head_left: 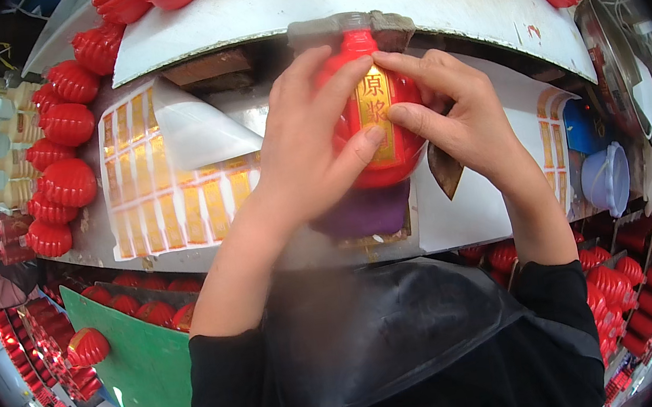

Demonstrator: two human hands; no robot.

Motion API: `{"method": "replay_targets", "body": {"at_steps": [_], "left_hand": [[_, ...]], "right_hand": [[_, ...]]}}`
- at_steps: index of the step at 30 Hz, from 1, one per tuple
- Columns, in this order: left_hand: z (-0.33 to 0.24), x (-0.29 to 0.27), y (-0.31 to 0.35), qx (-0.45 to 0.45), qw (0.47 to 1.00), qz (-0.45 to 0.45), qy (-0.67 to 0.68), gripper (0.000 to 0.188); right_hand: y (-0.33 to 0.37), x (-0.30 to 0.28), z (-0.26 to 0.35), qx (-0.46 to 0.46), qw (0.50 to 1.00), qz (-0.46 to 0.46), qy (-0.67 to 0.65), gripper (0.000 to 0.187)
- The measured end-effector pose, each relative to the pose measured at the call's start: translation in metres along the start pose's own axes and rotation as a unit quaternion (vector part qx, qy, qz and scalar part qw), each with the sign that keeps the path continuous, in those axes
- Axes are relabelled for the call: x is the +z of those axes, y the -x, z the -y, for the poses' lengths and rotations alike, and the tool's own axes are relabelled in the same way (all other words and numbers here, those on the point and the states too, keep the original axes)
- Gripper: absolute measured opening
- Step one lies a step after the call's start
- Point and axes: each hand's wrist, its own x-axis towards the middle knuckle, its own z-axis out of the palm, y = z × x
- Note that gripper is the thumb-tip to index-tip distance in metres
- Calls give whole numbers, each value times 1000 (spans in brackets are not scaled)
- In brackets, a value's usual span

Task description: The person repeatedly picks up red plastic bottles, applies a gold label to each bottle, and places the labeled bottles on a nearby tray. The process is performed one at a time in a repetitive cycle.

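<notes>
A glossy red bottle (375, 175) lies on its back, its neck pointing away from me. Its mouth rests against a grey wrapped block (394, 26), and purple cloth (368, 214) shows below its base. Down its front runs a gold label (374, 90) with dark characters. My left hand (306, 137) is around the bottle's left side, index fingertip at the label's upper end and thumb on its lower part. My right hand (461, 109) holds the right side, index at the upper edge and thumb mid-label. The fingers beneath the bottle are partly hidden.
Left lies a sheet of gold labels (179, 197) with its white backing folded over. More labels (554, 135) are at right, near a pale blue bucket (606, 179). Red ribbed bottles (69, 182) line the table's left end. A green board (132, 349) stands below left.
</notes>
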Motion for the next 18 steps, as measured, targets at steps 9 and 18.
{"method": "replay_targets", "body": {"at_steps": [9, 18], "left_hand": [[7, 5, 12, -134, 956, -25, 260, 62], [-6, 14, 16, -197, 924, -41, 326, 64]], "right_hand": [[11, -3, -9, 96, 988, -9, -120, 55], [25, 17, -2, 85, 995, -45, -32, 71]]}}
